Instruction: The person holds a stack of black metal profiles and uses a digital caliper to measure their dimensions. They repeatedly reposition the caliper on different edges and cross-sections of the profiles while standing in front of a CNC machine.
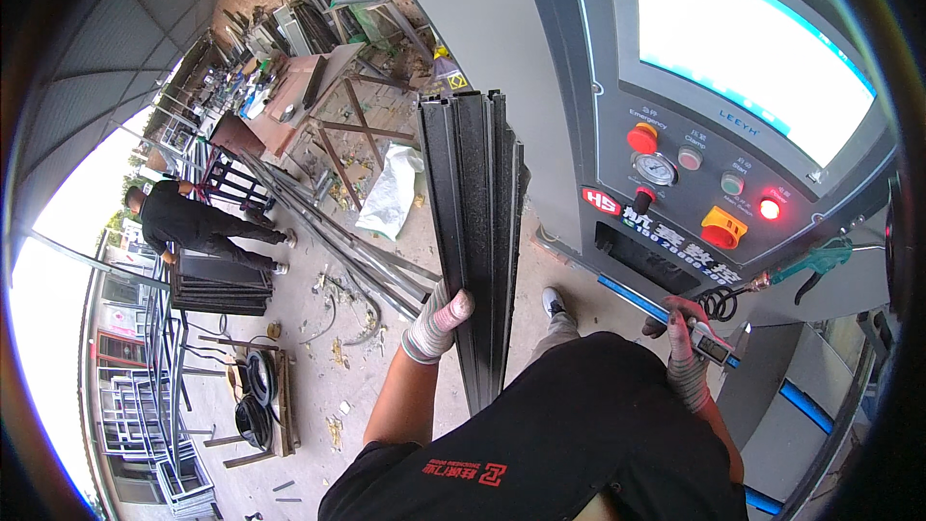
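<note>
My left hand (439,324), in a striped work glove with pink fingers, grips a bundle of long black metal profiles (473,203). The profiles stand on a slant, with their ribbed, hollow ends uppermost and their lower ends hidden by my shirt. At the machine front, my gloved right hand (687,357) closes around a small digital readout (712,345). This sits on a narrow blue-and-silver bar (632,299); whether the bar is fixed to the machine, I cannot tell.
A grey machine panel (709,150) carries a bright screen (748,48), buttons and a gauge (655,169). A green air gun (815,265) hangs at right. Further left, another person (198,222) bends beside stacked dark panels (220,285). Metal bars (338,236) and scraps lie on the floor.
</note>
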`<state>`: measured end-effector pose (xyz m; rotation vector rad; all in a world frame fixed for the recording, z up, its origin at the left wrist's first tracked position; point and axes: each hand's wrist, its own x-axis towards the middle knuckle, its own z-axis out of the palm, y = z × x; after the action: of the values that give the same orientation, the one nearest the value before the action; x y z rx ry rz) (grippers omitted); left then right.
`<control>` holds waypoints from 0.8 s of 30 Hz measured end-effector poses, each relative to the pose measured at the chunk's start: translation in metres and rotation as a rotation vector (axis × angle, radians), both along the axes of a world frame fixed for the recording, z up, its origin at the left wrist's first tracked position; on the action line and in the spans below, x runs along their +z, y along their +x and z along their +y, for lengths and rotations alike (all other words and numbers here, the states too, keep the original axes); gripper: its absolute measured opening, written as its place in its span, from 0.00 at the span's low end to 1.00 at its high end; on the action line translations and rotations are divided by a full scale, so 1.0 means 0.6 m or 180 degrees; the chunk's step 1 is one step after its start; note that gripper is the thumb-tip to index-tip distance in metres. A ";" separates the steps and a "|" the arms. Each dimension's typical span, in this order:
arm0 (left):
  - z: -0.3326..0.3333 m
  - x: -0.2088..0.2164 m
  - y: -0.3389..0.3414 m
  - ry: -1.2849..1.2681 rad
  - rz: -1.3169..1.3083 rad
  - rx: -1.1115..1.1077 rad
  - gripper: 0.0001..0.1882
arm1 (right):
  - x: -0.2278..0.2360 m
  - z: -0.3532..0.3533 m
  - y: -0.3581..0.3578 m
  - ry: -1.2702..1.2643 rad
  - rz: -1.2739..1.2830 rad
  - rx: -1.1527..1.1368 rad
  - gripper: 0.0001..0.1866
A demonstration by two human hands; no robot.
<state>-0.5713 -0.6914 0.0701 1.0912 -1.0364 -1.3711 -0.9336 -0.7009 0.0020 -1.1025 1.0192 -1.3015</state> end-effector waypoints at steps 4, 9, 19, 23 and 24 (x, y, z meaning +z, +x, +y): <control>0.002 0.001 0.000 0.0037 0.0053 0.0020 0.64 | -0.003 0.000 0.001 -0.0022 -0.0008 0.0019 0.21; -0.003 0.019 -0.008 0.0158 0.0144 -0.0247 0.66 | -0.003 -0.002 0.000 0.0005 0.0090 0.0046 0.19; -0.021 0.020 -0.006 0.0268 0.0706 -0.1016 0.71 | 0.010 -0.010 0.006 -0.0340 0.1227 0.0315 0.12; -0.018 0.015 -0.005 0.0298 0.0691 -0.1172 0.71 | 0.019 -0.014 -0.004 -0.0239 0.1510 0.0568 0.10; -0.018 0.014 -0.003 0.0279 0.0664 -0.1230 0.71 | 0.021 -0.018 -0.008 -0.0467 0.1882 0.0592 0.10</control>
<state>-0.5733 -0.7023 0.0785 0.8126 -1.0755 -1.8124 -0.9385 -0.7116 0.0145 -1.7117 1.2206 -0.9246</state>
